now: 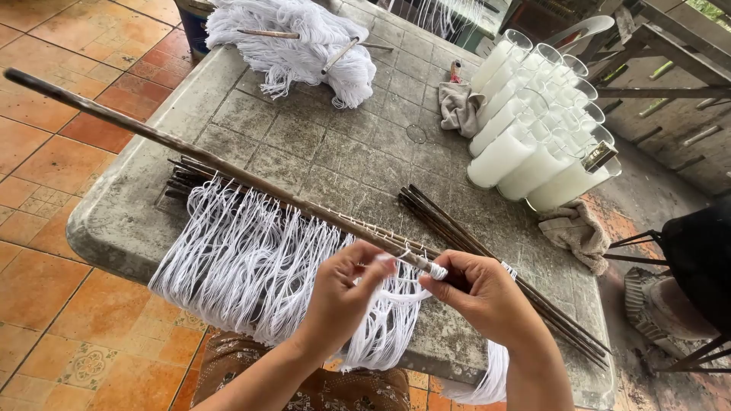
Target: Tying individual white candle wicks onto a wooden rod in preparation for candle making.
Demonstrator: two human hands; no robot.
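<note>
A long dark wooden rod slants across the grey table, with many white string loops hanging from it over the near edge. My left hand pinches a white string loop beside the rod. My right hand grips the rod's near end, fingertips on the string being looped on there. More white string trails down past my right wrist.
A bundle of thin dark sticks lies to the right. Several glass jars of white wax stand at the back right with two grey rags. A pile of white string on sticks lies at the back. Tiled floor lies left.
</note>
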